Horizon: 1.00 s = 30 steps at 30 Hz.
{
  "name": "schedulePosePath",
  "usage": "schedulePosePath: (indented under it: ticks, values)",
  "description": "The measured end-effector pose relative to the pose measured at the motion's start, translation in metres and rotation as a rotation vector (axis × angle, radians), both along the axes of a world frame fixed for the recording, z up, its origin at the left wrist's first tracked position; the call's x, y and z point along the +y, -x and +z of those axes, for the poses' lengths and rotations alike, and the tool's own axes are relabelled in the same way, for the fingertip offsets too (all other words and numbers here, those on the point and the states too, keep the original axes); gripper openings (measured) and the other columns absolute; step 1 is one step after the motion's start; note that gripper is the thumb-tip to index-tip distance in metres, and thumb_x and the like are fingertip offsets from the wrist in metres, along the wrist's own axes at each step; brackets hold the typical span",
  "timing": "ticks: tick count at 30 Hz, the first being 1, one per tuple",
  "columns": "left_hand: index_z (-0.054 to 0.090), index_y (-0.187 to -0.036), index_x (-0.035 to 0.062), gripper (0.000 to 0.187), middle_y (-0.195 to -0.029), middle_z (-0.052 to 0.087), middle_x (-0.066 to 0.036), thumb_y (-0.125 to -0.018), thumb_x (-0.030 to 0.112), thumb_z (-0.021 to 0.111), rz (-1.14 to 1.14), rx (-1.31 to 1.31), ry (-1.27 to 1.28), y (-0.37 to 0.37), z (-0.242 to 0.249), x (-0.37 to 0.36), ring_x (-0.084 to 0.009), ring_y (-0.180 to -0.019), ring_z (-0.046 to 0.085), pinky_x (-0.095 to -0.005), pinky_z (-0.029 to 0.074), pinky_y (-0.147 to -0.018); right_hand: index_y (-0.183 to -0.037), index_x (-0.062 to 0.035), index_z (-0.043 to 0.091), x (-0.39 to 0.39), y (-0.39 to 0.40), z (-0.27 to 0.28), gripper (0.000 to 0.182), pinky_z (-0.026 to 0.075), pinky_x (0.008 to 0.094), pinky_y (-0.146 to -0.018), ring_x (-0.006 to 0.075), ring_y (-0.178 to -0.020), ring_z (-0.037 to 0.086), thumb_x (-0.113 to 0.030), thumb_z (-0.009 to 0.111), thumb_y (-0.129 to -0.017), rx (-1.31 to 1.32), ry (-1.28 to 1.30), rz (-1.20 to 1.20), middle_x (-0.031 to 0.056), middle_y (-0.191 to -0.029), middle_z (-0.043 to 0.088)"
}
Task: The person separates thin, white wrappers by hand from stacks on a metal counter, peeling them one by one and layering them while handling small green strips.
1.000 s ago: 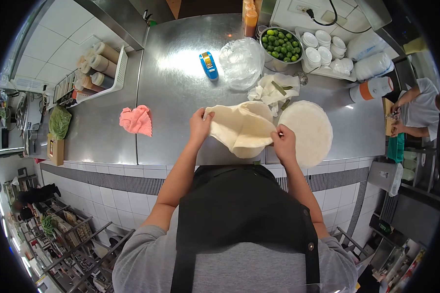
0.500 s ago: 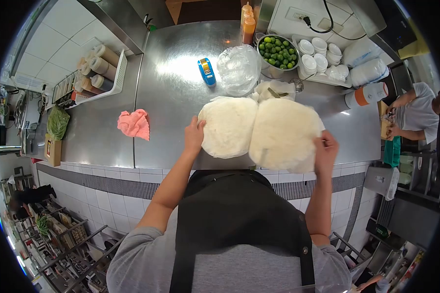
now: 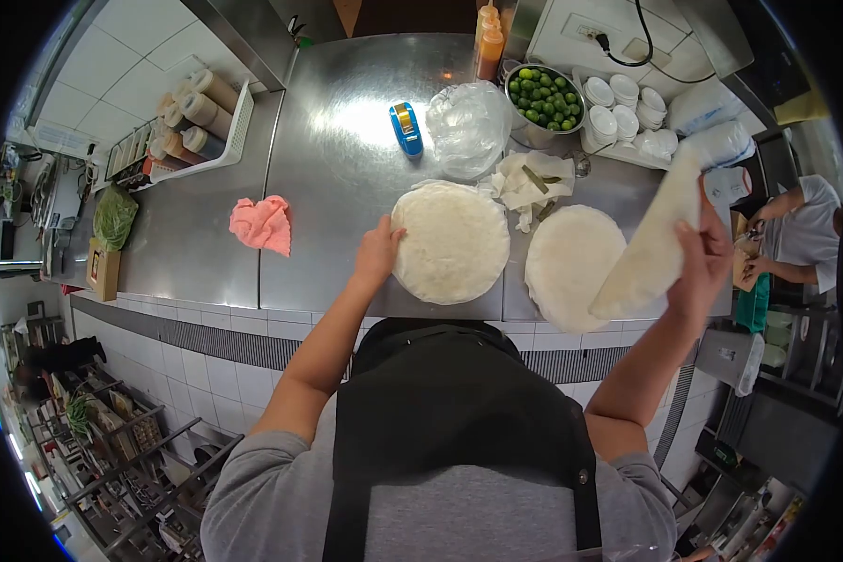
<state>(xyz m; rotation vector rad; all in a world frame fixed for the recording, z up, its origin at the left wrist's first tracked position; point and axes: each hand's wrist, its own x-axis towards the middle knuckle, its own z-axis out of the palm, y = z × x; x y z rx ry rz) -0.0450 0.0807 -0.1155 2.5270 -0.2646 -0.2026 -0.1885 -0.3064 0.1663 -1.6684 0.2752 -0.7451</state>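
A pale, round pile of what look like large flour tortillas (image 3: 451,244) lies on the steel counter in front of me. My left hand (image 3: 378,253) grips its left edge, fingers curled at the rim. To the right lies a second pale round (image 3: 573,262), its near edge reaching over the counter's front edge. My right hand (image 3: 701,262) is closed on a tortilla (image 3: 651,248) held up on edge, tilted and slightly bent, its lower end over the second round. Behind the rounds sits crumpled paper (image 3: 526,178) with green strips on it.
Behind are a blue tape dispenser (image 3: 406,129), a clear plastic bag (image 3: 468,131), a bowl of limes (image 3: 543,98) and sauce bottles (image 3: 488,47). A pink cloth (image 3: 260,225) lies left, near a white bottle basket (image 3: 229,140). At right, another person (image 3: 801,225) works near white cups (image 3: 618,103).
My right hand has moved right and up, lifting a tortilla off the right-hand round, which now shows beneath. My left hand stays at the left pile's edge. The view has shifted slightly.
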Motion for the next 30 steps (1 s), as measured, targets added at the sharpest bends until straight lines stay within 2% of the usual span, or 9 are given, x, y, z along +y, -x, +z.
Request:
schedulePosePath:
  ticks: [1,3,7,9,12,13,16,19,30]
  values:
    - [0.053,-0.103,0.0024,0.028,-0.082,0.065,-0.026,-0.094,0.025,0.067,-0.001,-0.001,-0.001,0.002,0.005,-0.001,-0.0485,-0.077,0.063,-0.052,0.047,-0.063,-0.088,-0.0019,0.06,0.007,-0.007,-0.007,0.007,0.042,0.0197,-0.069,0.0031,-0.077,0.05,0.004,0.064,-0.087,0.039,0.094,0.059,-0.0035,-0.086,0.059]
    - [0.053,-0.12,0.0002,0.043,-0.095,0.067,-0.023,-0.093,0.031,0.069,0.149,-0.449,0.009,0.01,0.018,-0.001,-0.0455,-0.079,0.066,-0.0514,0.052,-0.069,-0.085,-0.0016,0.059,0.04,-0.02,-0.021,0.01,0.036,0.0198,-0.061,0.0019,-0.073,0.043,0.002,0.068,-0.086,0.199,0.096,0.136,-0.0063,-0.081,0.05]
    - [0.055,-0.124,-0.0038,0.046,-0.102,0.065,-0.015,-0.094,0.028,0.07,0.182,-0.323,0.208,0.02,0.045,-0.008,-0.033,-0.084,0.068,-0.0427,0.056,-0.07,-0.08,0.0009,0.053,0.126,-0.057,-0.118,0.016,0.038,0.0289,-0.055,0.0109,-0.062,0.042,-0.008,0.067,-0.082,0.304,0.069,0.418,0.0032,-0.07,0.046]
    - [0.061,-0.119,-0.0015,0.036,-0.103,0.066,-0.011,-0.096,0.025,0.069,0.242,0.631,0.946,0.025,0.053,-0.01,-0.0207,-0.09,0.068,-0.0334,0.058,-0.075,-0.08,0.0009,0.054,0.155,-0.066,-0.166,0.019,0.044,0.0327,-0.058,0.0148,-0.061,0.048,-0.012,0.068,-0.085,0.375,0.245,0.493,0.0102,-0.071,0.053]
    - [0.063,-0.116,-0.0017,0.031,-0.104,0.068,-0.012,-0.098,0.023,0.066,0.163,0.741,1.042,0.039,0.085,-0.026,-0.0198,-0.093,0.069,-0.0337,0.059,-0.083,-0.08,0.0001,0.058,0.175,-0.067,-0.215,0.024,0.045,0.0313,-0.059,0.0138,-0.064,0.056,-0.018,0.071,-0.088,0.456,-0.042,0.525,0.0111,-0.077,0.061]
    - [0.063,-0.116,-0.0024,0.029,-0.105,0.069,-0.012,-0.099,0.022,0.065,0.158,0.713,1.029,0.04,0.093,-0.029,-0.0205,-0.094,0.069,-0.0343,0.06,-0.086,-0.084,-0.0006,0.063,0.174,-0.066,-0.213,0.027,0.051,0.0293,-0.063,0.0132,-0.073,0.065,-0.024,0.072,-0.092,0.516,-0.099,0.568,0.0097,-0.087,0.067]
    - [0.064,-0.115,-0.0016,0.029,-0.105,0.069,-0.012,-0.098,0.022,0.066,0.213,0.741,1.032,0.037,0.099,-0.031,-0.0198,-0.093,0.07,-0.0344,0.061,-0.082,-0.091,-0.0029,0.063,0.174,-0.062,-0.194,0.017,0.055,0.0268,-0.068,0.0101,-0.078,0.063,-0.018,0.071,-0.094,0.472,-0.275,0.661,0.0017,-0.087,0.065]
    - [0.064,-0.115,-0.0017,0.031,-0.104,0.07,-0.011,-0.096,0.022,0.069,0.259,0.818,1.049,0.035,0.102,-0.034,-0.0195,-0.093,0.07,-0.034,0.061,-0.08,-0.095,-0.0021,0.065,0.166,-0.059,-0.188,0.016,0.058,0.0303,-0.076,0.0128,-0.085,0.066,-0.017,0.072,-0.093,0.521,-0.56,0.704,0.0057,-0.097,0.068]
    - [0.064,-0.12,-0.003,0.036,-0.105,0.071,-0.011,-0.097,0.025,0.068,0.129,0.869,1.002,0.036,0.112,-0.042,-0.0194,-0.093,0.071,-0.0341,0.062,-0.077,-0.095,-0.0036,0.066,0.155,-0.048,-0.187,0.017,0.057,0.0331,-0.084,0.0159,-0.092,0.065,-0.014,0.078,-0.087,0.499,-0.337,0.703,0.0057,-0.105,0.063]
